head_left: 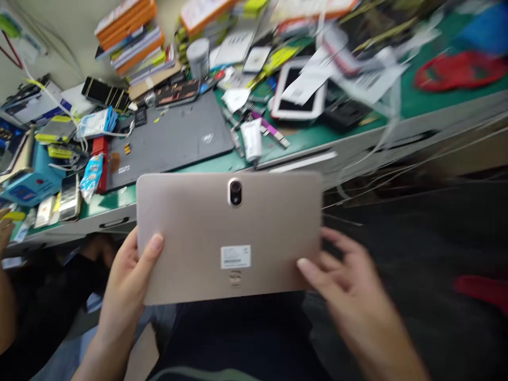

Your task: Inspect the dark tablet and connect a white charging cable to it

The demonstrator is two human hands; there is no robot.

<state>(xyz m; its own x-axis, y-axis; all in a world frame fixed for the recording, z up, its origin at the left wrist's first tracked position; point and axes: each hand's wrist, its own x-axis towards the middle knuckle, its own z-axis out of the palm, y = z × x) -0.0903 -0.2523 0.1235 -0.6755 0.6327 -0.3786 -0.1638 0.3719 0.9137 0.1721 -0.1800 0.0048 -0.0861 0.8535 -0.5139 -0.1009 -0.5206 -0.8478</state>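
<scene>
Tablet (pixel 190 238) with a pale metallic back sits between our two hands, held clear of the bench (pixel 428 108), on our side of its front edge and above our lap. Our left hand (pixel 123 280) has a narrow grip on one short side, thumb flat on the back; our right hand (pixel 353 286) pinches the opposite side near its lower corner, thumb on top and fingers around the edge. The back faces us, with the camera (pixel 235 193) by the far long edge and a white label (pixel 235 256) below it.

As far as we can see, the tablet is already in hand and its back looks whole, with no gap at the edges in view. We hold no tool. Its screen is hidden, so we cannot tell its state, nor what is left to do.

Beyond it, a closed grey laptop (pixel 178 132) lies towards the left of the bench's front edge. A white tube (pixel 252 138) is just beside it, and a white-framed device (pixel 297 105) lies farther right, partly under paper.
</scene>
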